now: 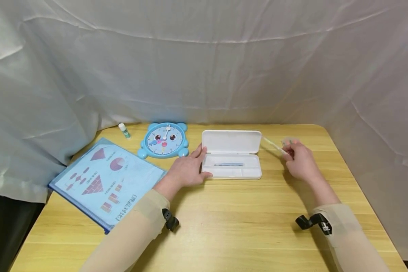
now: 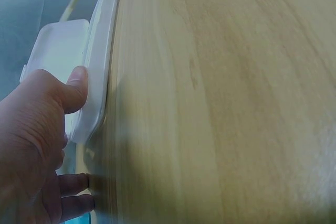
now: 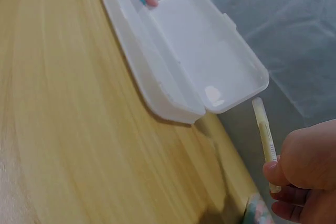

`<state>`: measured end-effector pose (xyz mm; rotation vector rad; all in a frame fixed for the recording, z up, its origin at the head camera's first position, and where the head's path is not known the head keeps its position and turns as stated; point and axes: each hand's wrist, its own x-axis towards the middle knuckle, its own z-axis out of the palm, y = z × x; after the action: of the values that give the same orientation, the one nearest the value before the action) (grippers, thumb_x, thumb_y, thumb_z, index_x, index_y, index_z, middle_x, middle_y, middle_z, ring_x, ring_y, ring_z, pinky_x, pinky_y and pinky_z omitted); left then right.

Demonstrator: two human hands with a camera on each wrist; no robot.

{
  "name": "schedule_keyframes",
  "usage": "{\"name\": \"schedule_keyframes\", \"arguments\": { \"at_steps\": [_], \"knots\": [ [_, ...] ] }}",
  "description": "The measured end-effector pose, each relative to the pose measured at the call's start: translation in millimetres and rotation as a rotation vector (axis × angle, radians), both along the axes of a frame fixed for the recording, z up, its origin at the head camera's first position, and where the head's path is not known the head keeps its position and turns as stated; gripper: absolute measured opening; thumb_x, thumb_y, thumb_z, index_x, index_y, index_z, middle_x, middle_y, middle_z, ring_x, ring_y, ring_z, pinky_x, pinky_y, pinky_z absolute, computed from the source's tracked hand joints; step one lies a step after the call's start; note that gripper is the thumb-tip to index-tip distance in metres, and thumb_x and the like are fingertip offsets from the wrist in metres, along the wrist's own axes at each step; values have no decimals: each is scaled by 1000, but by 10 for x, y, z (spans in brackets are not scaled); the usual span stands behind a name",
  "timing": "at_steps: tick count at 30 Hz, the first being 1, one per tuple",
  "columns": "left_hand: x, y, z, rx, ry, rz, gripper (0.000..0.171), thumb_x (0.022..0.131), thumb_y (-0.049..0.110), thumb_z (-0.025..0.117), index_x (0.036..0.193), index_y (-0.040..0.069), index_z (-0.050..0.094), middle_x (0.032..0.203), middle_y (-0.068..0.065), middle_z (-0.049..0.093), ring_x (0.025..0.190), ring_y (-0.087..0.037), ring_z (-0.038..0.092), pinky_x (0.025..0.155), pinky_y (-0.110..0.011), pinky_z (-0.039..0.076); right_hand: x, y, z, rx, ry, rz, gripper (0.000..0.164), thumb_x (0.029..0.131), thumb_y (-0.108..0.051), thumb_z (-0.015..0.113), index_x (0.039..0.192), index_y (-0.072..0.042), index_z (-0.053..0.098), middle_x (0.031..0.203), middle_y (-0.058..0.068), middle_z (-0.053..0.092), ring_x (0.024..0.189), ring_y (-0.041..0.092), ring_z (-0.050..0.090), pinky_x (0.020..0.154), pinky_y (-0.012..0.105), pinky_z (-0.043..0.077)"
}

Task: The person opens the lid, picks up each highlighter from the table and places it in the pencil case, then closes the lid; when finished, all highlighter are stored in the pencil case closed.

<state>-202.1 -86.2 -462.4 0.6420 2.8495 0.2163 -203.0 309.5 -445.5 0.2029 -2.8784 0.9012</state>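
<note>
Now a pen (image 3: 266, 138) juts from the right hand (image 1: 301, 162).

Small pastel-patterned object (image 1: 286, 142), half behind the right hand (image 1: 300, 160): identity unclear from where I stand. Flat blue plastic folder (image 1: 100, 181): right edge partly hidden behind the beige left sleeve (image 1: 132, 230). White-capped green tube (image 1: 124, 130): label too small to read.
</note>
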Motion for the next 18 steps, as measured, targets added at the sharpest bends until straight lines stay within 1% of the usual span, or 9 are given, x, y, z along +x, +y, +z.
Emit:
{"name": "schedule_keyframes", "arguments": {
  "at_steps": [2,3,7,9,11,13,18],
  "knots": [
    [5,0,0,-1,-2,2,101,99,70,55,171,15,11,177,-6,8,150,-31,41,97,-50,54,15,-19,30,-15,18,-2,14,99,2,65,111,8,69,96,20,67,89,36,64,78,48,51],
    [4,1,-2,-2,-1,3,101,99,70,55,171,15,11,177,-6,9,151,-31,41,97,-50,54,20,-26,44,-23,30,-3,14,99,2,65,111,8,69,96,20,68,88,36,65,77,45,51],
    [4,6,1,-17,1,7,101,99,71,54,171,16,10,177,-5,8,151,-29,40,97,-50,54,27,-42,97,-61,68,-5,16,99,4,66,113,10,70,96,21,70,85,34,66,69,26,49],
    [7,12,8,-28,1,9,101,99,71,54,171,16,10,177,-5,8,151,-29,40,97,-50,54,29,-42,125,-70,83,-12,16,99,4,66,113,9,71,96,21,71,84,32,66,66,19,46],
    [12,18,20,-37,-3,11,101,99,71,53,172,16,9,177,-5,8,152,-28,39,98,-50,53,33,-39,153,-75,89,-24,16,100,4,65,114,8,72,96,20,71,84,31,66,64,17,45],
    [16,24,31,-44,-4,13,101,99,71,53,172,16,10,177,-5,8,152,-28,39,99,-50,52,45,-39,188,-76,90,-37,17,101,2,65,114,7,73,95,20,71,83,30,65,64,18,45],
    [21,31,41,-60,0,13,100,99,70,53,172,15,10,177,-5,10,153,-25,37,101,-49,51,84,-60,287,-101,107,-55,19,103,-3,65,117,8,73,95,20,70,84,28,61,66,17,44]
  ]
}}
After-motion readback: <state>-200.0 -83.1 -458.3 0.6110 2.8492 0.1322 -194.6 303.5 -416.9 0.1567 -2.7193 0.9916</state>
